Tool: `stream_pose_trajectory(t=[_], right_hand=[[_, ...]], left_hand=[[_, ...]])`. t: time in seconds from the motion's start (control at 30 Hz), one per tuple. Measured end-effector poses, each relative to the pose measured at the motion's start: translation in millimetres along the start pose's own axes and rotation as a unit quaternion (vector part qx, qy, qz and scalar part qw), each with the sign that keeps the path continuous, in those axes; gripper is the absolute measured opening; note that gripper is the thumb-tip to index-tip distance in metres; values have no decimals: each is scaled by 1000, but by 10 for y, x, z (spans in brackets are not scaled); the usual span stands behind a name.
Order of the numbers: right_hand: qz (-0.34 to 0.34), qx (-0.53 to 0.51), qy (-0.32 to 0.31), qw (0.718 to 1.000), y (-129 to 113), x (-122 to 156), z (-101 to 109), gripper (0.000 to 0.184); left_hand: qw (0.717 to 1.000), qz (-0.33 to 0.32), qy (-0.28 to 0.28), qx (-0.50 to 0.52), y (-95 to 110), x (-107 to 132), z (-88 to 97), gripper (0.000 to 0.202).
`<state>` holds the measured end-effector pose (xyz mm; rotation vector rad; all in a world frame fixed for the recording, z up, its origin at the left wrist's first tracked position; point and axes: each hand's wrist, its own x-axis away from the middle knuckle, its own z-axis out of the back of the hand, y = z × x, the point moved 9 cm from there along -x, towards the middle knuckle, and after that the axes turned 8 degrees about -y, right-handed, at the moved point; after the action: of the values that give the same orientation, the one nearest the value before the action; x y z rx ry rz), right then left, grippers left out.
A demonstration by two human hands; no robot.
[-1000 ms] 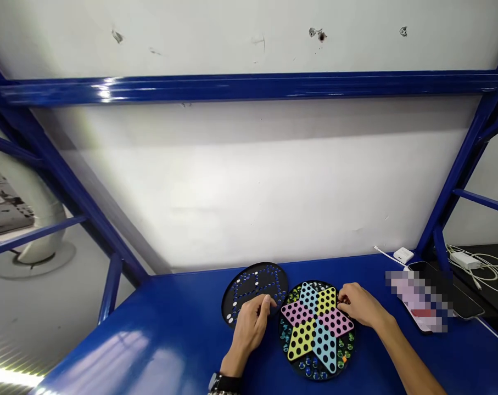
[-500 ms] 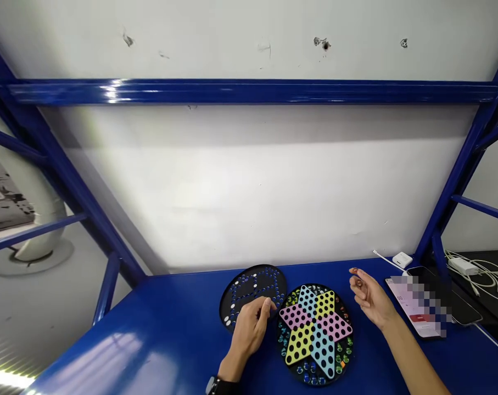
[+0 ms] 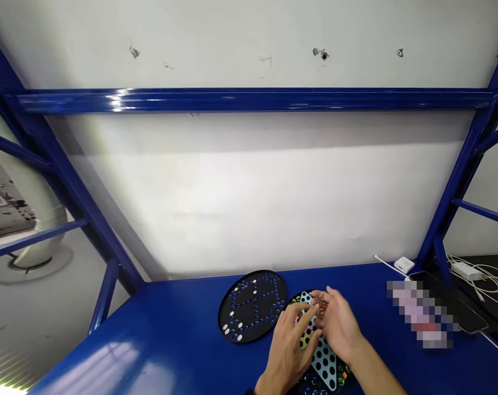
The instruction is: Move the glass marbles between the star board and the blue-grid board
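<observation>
A star-patterned Chinese checkers board (image 3: 325, 363) lies on the table, its round black rim holding coloured glass marbles. Over it, my right hand (image 3: 340, 323) is cupped around several reddish-brown marbles (image 3: 323, 307) that show by its fingers. My left hand (image 3: 292, 343) reaches in from the left, thumb and index finger apart, fingertips close to the right hand's fingers. Whether a marble sits at the left fingertips is hard to see. Both hands cover much of the star.
Left of the hands, a round black tray (image 3: 252, 307) with rows of holes and several white pieces lies on the blue table (image 3: 170, 340). To the right are a phone (image 3: 421, 315), a white adapter (image 3: 404, 265) and cables (image 3: 483, 274). Blue frame posts rise at both sides.
My right hand has moved left over the board with the brown marbles. My left hand has gone from the round black tray to the right, meeting it above the star.
</observation>
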<state>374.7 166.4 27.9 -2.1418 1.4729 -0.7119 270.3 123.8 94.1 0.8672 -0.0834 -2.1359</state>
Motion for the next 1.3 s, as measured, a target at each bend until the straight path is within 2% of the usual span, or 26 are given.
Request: stream_pose_trajectory(t=[0.07,0.17,0.33,0.47,0.6,0.67,0.73,0.8,0.83,0.9,0.97,1.03,1.1,1.17,1.3], right_hand=[[-27,-3,-36,999,191,27,-203,43],[-33,10,-90,995,310,64,-381,48],[-54,28,-69,996,339,91,-266,52],[-53,43,-72,995,351,108,-231,60],[-47,63,-65,995,364,114,-219,70],[-47,87,-68,993,329,114,-213,75],[-34,158,-60,985,207,110,-158,74],[11,298,-16,954,-57,112,-18,61],[49,385,25,921,-249,130,75,52],[121,548,99,821,-626,197,229,34],[136,656,146,728,-856,245,400,18],[91,715,156,675,-910,235,602,9],[49,742,151,652,-885,218,757,7],[24,753,147,641,-837,206,831,11],[19,772,136,621,-757,191,777,18]], left_hand=[[999,-4,5,-39,10,8,-10,33],[998,-2,12,-63,-54,22,5,31],[995,0,12,-98,-120,26,32,34],[990,6,-26,-137,-120,21,-13,28],[991,31,-33,-125,-177,36,-34,26],[995,61,-14,-81,-288,49,17,27],[994,108,18,-22,-495,82,123,30],[983,176,46,12,-794,154,245,34],[975,214,49,15,-956,204,290,35],[958,284,26,5,-1252,313,318,34],[944,330,-17,4,-1462,409,272,31],[936,348,-47,22,-1565,466,204,29],[936,347,-49,42,-1585,475,172,31],[940,336,-27,52,-1556,449,197,34],[950,308,8,44,-1451,379,282,34]])
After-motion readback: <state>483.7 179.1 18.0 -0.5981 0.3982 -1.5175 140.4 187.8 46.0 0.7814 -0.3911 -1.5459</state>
